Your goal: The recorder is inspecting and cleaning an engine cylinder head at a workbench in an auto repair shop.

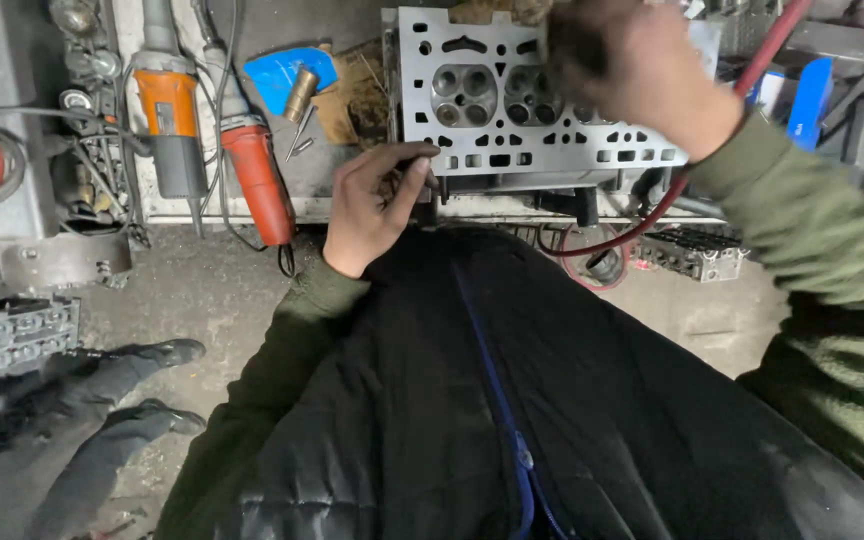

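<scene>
Two hands are seen at a grey metal cylinder head (512,115) lying face up on the workbench (252,205) at upper centre of the frame. The left hand (372,205) is pressed on the head's near-left corner, fingers curled over the edge, steadying it. The right hand (637,65), blurred at upper right, is laid over the head's far right side; whether it is closed on a tool cannot be told, though a red hose (752,75) runs up toward it. The step is judged to be cleaning or working the combustion chambers. The next pass calls for a firm brace from the left hand. No containers are seen; two orange grinders (212,130) lie at upper left.
</scene>
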